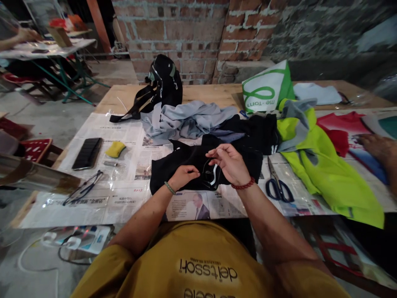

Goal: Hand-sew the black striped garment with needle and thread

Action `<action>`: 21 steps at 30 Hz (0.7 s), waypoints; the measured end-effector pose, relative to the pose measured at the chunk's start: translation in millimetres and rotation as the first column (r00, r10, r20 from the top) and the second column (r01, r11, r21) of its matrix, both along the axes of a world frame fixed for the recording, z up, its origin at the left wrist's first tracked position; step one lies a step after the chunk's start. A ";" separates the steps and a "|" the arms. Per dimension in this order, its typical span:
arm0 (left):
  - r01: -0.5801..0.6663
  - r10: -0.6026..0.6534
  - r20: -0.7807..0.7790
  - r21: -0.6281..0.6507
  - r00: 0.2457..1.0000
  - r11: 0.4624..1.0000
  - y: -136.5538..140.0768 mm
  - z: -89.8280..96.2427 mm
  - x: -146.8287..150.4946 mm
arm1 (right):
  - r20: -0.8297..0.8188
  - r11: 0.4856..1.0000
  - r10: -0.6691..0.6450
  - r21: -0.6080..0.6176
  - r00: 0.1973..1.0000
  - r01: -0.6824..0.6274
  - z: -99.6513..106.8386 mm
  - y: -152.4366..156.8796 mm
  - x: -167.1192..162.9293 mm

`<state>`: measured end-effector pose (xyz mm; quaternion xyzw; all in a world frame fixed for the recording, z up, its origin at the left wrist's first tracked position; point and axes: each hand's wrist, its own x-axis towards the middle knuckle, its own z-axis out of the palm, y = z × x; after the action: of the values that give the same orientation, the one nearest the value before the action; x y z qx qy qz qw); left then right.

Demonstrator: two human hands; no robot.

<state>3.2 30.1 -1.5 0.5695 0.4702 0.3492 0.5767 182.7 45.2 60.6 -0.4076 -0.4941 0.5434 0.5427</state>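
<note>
A black garment (166, 167) lies spread on the newspaper in front of me, with a curved white strip (214, 175) showing near its front edge. My left hand (183, 177) pinches the cloth, thumb and forefinger pressed together. Just to the right and a little higher, my right hand (230, 162) is raised over the garment with its fingers curled in a pinch. Whatever sits between those fingertips is too small to make out. Dark-handled scissors (279, 188) rest on the newspaper to the right of my right hand.
Behind the garment are grey cloth (189, 120), a black bag (169, 80) and a green-white bag (268, 89). Bright yellow clothing (331, 165) hangs over the right front edge. Leftward lie a phone (87, 153), a sponge (115, 149) and glasses (83, 188). Another person's hand (376, 149) is far right.
</note>
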 end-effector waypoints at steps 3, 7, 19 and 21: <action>-0.010 0.011 0.017 -0.038 1.000 0.999 0.3 0.5 -1.3 | -0.086 0.992 0.081 -0.092 0.993 -0.089 4.3 8.5 1.8; -0.021 0.024 0.037 -0.089 0.999 0.996 -0.1 0.4 -1.9 | -0.171 0.999 0.012 -0.039 0.985 -0.019 16.5 32.4 10.0; -0.006 0.010 0.056 -0.079 0.998 0.997 0.8 -0.1 -4.1 | -0.152 0.939 -0.130 0.299 0.980 0.171 87.8 82.9 47.6; -0.003 0.008 0.060 -0.080 0.998 0.997 0.7 0.1 -4.1 | -0.160 0.919 -0.159 0.336 0.974 0.205 96.4 87.4 52.3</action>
<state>-1.0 30.9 -1.4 0.5340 0.4678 0.3486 0.6120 235.0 132.6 157.0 -0.3125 -0.5065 0.4190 0.6857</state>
